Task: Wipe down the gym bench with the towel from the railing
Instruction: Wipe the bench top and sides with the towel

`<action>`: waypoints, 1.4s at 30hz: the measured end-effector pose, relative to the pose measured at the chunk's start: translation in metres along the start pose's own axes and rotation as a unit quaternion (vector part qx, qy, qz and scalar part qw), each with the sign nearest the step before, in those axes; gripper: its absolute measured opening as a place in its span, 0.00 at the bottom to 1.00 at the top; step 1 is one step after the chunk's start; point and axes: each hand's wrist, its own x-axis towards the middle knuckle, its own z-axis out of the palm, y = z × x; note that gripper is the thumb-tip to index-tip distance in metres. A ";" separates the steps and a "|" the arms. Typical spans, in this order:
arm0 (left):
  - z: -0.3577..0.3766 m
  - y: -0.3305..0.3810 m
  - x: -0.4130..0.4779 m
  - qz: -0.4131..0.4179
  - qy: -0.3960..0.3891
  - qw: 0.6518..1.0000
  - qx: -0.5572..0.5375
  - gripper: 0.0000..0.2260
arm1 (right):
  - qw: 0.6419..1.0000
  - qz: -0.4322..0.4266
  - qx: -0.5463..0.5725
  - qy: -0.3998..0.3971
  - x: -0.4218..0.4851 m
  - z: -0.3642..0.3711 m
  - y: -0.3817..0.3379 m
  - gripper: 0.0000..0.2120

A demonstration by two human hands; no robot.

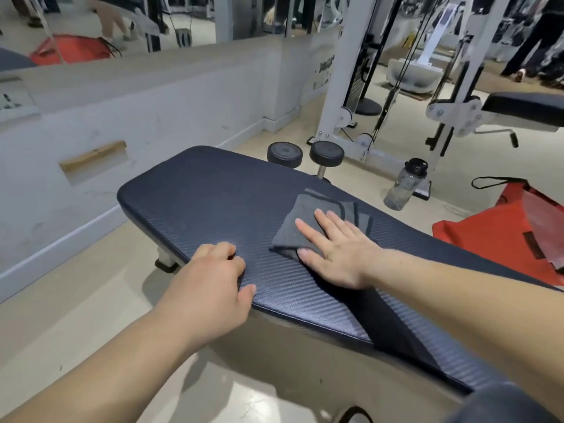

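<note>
1. Towel [300, 222]: grey, folded, dark-edged, lying flat on the bench [207, 193] pad, toward the pad's far-right side in the head view.
2. Bench pad is dark blue with a ribbed weave; it runs from upper left to lower right, and a white leg shows under its near-left edge.
3. Right hand [338, 248] lies palm-down on the towel, fingers spread and flat, pressing the cloth to the pad; the thumb touches the towel's near corner. It presses rather than grips.
4. Left hand [213, 279] rests on the pad's near edge, fingers curled on top and thumb against the rim, just left of the towel and apart from it.
5. Beyond the bench stand two dumbbells [305, 155] on end, close together on the floor.
6. A clear bottle [404, 186] with a black cap stands on the floor to their right, near the white cable machine [345, 87].
7. A red bag [503, 230] sits on the floor past the bench's right side.
8. A mirror wall runs along the left.
</note>
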 end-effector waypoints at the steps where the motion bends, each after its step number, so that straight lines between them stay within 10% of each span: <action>1: 0.000 0.001 -0.001 -0.005 0.001 1.000 -0.002 0.16 | 0.999 0.027 0.014 0.010 0.015 -0.003 0.003 0.33; 6: 0.000 0.007 -0.004 -0.020 0.002 1.000 -0.002 0.18 | 0.991 0.118 0.044 0.038 0.046 -0.004 -0.007 0.33; 19: 0.000 -0.001 -0.002 -0.006 0.006 1.000 0.013 0.15 | 0.996 -0.001 -0.003 -0.094 -0.049 0.008 -0.046 0.34; 30: 0.003 -0.002 -0.004 -0.017 0.017 0.999 -0.031 0.22 | 0.987 0.124 0.054 0.081 0.039 -0.001 -0.034 0.32; 42: -0.012 0.025 0.007 0.008 -0.002 0.999 0.052 0.11 | 0.998 -0.059 -0.010 0.026 -0.119 0.045 -0.045 0.37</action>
